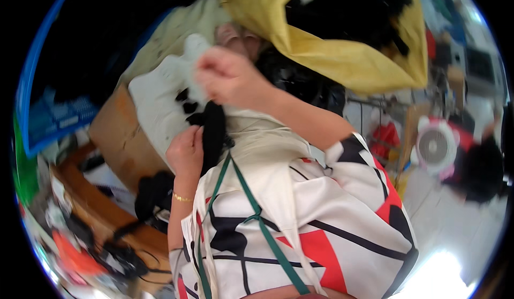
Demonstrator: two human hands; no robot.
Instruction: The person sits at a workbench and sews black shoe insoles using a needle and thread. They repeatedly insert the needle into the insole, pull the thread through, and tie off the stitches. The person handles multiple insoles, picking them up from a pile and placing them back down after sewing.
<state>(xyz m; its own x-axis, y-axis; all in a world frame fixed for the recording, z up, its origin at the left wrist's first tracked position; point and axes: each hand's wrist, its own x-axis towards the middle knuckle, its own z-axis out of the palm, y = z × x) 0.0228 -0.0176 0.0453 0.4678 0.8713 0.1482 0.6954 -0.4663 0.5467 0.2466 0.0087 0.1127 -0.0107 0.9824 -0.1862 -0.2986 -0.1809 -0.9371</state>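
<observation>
A piece of black cloth (214, 133) hangs over my lap, and my left hand (186, 152) is closed on its edge. My right hand (230, 79) is raised above the cloth, blurred by motion, with its fingers curled together. Whatever may be in those fingers is too small or smeared to make out. Several small black scraps (189, 107) lie beside the cloth on a white padded surface (155, 101). A cream apron (257, 144) with green ties covers my lap.
A large yellow sack (342, 58) full of black material stands at the far right. At the far left sits a blue plastic crate (64, 117). Cardboard (126, 138) leans beside the white surface. A pink and white fan (435, 145) stands on the right.
</observation>
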